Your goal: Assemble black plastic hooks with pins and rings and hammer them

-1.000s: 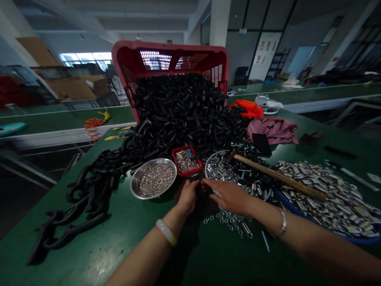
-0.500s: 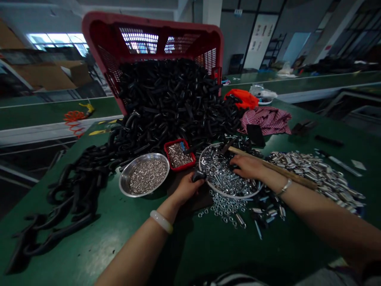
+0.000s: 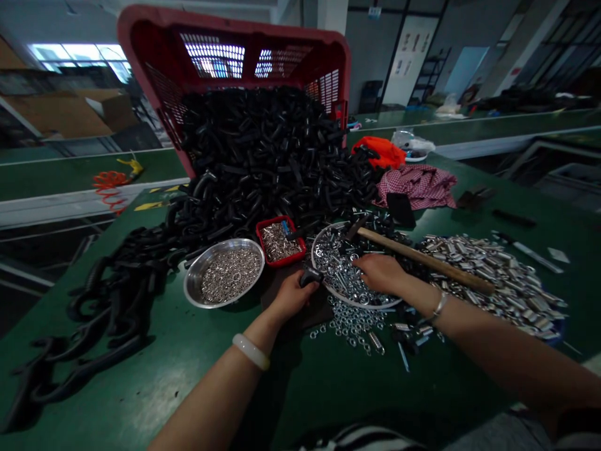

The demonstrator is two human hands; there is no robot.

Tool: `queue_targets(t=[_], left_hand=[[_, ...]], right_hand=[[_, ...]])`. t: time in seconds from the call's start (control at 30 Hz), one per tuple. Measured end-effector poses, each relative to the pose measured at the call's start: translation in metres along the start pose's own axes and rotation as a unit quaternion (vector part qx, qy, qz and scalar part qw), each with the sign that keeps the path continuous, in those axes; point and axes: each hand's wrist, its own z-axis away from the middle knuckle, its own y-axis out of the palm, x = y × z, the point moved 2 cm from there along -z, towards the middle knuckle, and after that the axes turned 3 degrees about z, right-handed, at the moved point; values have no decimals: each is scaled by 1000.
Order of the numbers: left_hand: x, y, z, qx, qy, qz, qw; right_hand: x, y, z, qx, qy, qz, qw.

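While the left hand [image 3: 290, 297] has its fingers [image 3: 295, 281] closed around a black part [image 3: 310, 275], which juts past them at one o'clock, the right hand [image 3: 384, 274] dips bunched fingers into metal hardware [image 3: 334, 268]; whether they pinch any, I cannot tell. From the left hand, the hardware's white-rimmed tray [image 3: 366, 306] sits at two o'clock, a red box [image 3: 287, 259] of metal pins [image 3: 275, 243] at eleven, a steel bowl [image 3: 193, 283] of tiny pieces [image 3: 230, 274] at ten. Toward twelve, a red crate [image 3: 244, 25] spills dark curved parts [image 3: 267, 144] onto the counter [image 3: 188, 357].

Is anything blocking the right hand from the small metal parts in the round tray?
Nothing visible does. The right hand is at the small metal parts in the round tray; the hammer lies beyond it, not between.
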Motion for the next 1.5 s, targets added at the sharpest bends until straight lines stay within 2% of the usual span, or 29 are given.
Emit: queue_targets(t=[0.13,0.33,0.43,0.5,0.6,0.67,0.8,0.87,0.93,1.0,1.1,1.17,1.2,1.27,1.33,1.43,1.5], left_hand=[[0,0,2,-3,13,-30,999],[5,1,4,-14,25,-81,996],[1,5,3,-16,21,-53,998],[-7,10,2,-17,-2,4,1000],[-22,24,-2,-18,-50,92,994],[-32,39,-6,4,-77,121,990],[-41,65,-14,51,-101,126,986],[-41,71,-16,49,-99,132,985],[-38,73,-16,48,-102,140,984],[-36,72,-13,49,-115,144,982],[-35,70,-10,57,-137,138,979],[-35,71,-10,54,-136,131,981],[-35,72,-10,48,-130,122,983],[-34,72,-12,38,-104,62,992],[-33,69,-15,45,-49,-78,995],[-36,62,-17,62,46,-294,953],[-42,57,-16,73,71,-363,926]], right_hand=[[8,5,-3,-14,14,-13,1000],[1,5,-2,-34,30,-40,998],[-6,5,-2,-57,36,-89,994],[-12,6,-3,-68,35,-176,981],[-18,8,-4,-42,36,-321,946],[-19,8,-4,-2,42,-402,915],[-10,6,0,43,20,-597,801],[-6,5,4,26,11,-627,778],[-3,4,12,3,7,-614,789],[-3,1,25,-13,-6,-575,818],[-6,-6,54,-23,-23,-436,900],[-10,-8,75,4,-29,-298,954],[-11,-8,85,24,-33,-233,972],[-12,-4,101,57,-43,-132,989],[-10,1,110,74,-56,-68,993],[-4,9,114,87,-71,-16,994],[-1,10,111,80,-62,-18,995]])
